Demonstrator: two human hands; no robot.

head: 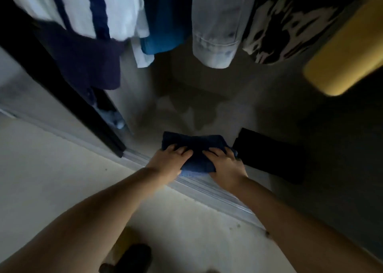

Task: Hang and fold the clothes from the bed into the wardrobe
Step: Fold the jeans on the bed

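Both hands, left hand [173, 158] and right hand [224, 162], grasp the folded blue garment [195, 143]; soft, light, best held under the fingers at its ends.

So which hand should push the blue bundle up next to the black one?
Probably the left hand. It sits on the blue bundle's far side from the black bundle, so it can push that way. The right hand lies between the two bundles, in the way.
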